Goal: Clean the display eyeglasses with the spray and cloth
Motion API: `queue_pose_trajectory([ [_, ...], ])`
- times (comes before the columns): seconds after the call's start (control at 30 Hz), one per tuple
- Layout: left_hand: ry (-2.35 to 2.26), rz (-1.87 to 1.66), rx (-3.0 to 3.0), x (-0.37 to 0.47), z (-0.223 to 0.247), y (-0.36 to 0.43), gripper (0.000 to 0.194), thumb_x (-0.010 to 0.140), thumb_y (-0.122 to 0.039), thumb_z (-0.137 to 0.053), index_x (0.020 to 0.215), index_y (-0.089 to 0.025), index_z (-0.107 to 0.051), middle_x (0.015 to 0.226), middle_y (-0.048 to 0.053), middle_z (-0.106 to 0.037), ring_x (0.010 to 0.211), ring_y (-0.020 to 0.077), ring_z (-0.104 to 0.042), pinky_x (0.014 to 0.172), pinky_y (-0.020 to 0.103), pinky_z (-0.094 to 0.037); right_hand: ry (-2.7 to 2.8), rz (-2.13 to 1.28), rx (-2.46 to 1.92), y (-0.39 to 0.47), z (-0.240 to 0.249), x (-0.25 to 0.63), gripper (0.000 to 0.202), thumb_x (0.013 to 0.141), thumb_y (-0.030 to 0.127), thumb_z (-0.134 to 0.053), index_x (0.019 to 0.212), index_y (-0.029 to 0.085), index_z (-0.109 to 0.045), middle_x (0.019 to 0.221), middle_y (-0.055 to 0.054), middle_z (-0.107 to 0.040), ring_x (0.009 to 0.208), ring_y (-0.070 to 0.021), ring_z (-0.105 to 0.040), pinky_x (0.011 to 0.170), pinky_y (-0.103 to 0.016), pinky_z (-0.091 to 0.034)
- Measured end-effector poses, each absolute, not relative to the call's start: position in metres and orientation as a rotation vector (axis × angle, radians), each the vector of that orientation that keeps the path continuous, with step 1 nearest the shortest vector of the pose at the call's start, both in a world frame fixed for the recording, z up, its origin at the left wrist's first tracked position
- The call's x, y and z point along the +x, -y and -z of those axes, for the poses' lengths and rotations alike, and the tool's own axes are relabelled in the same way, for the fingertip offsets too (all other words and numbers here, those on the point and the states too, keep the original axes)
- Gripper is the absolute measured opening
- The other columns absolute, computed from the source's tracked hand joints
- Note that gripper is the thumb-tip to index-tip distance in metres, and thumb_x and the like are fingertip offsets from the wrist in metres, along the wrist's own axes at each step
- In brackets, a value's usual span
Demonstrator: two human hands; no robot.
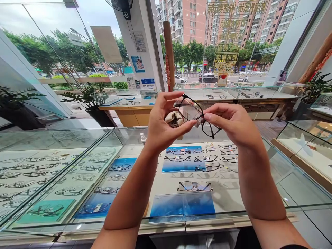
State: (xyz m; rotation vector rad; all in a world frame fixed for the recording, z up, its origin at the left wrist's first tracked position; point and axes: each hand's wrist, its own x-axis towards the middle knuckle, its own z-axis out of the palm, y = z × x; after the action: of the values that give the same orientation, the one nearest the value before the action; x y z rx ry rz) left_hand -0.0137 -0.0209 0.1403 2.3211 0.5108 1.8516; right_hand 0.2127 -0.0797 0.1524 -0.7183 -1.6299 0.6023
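Observation:
A pair of black-framed eyeglasses [191, 111] is held up, tilted, above the glass counter. My left hand [162, 126] grips one side of it, thumb and forefinger at the lens and rim. Against the left palm sits a pale, rounded wad with dark markings [174, 118], perhaps a cloth; its kind is unclear. My right hand [233, 122] pinches the frame near the bridge between thumb and fingers. Below the hands, several eyeglasses [209, 167] lie in rows in the display case, and one thin-framed pair [195, 186] lies apart nearer to me.
The glass display case [185, 221] runs across the front, with blue display sheets [181, 205] inside. A small white spray bottle [143, 138] stands behind my left forearm. More glass counters [306, 138] are at the right and far side. Potted plants [94, 103] stand by the windows.

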Motion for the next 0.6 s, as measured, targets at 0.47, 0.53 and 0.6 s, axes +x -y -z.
queue_pose_trajectory([
  [0.47,-0.711,-1.795,2.133,0.009,-0.143,0.063,0.035,0.099,-0.056,-0.081,0.085,-0.025,-0.083,0.080,0.004,-0.080,0.076,0.0213,-0.073,0.072,0.035,-0.061,1.472,-0.123,-0.774,0.077,-0.141,0.189,0.016,0.099,0.042,-0.081,0.100,0.026,-0.084,0.101,-0.005,-0.085,0.100,-0.0256,-0.081,0.098,-0.046,-0.066],
  [0.53,-0.726,-1.736,2.071,0.012,-0.143,0.064,0.038,0.097,-0.060,-0.083,0.087,-0.024,-0.086,0.083,0.004,-0.082,0.078,0.0227,-0.075,0.072,0.035,-0.062,1.473,-0.065,-0.781,0.078,-0.139,0.183,0.014,0.100,0.041,-0.079,0.101,0.028,-0.084,0.103,-0.006,-0.085,0.104,-0.0273,-0.081,0.100,-0.047,-0.066],
  [0.6,-0.741,-1.722,2.014,0.014,-0.144,0.062,0.041,0.094,-0.063,-0.085,0.088,-0.023,-0.087,0.085,0.005,-0.084,0.082,0.0237,-0.077,0.073,0.035,-0.063,1.477,-0.004,-0.780,0.079,-0.137,0.177,0.012,0.102,0.039,-0.077,0.101,0.029,-0.084,0.106,-0.006,-0.086,0.107,-0.0286,-0.081,0.103,-0.048,-0.065],
])
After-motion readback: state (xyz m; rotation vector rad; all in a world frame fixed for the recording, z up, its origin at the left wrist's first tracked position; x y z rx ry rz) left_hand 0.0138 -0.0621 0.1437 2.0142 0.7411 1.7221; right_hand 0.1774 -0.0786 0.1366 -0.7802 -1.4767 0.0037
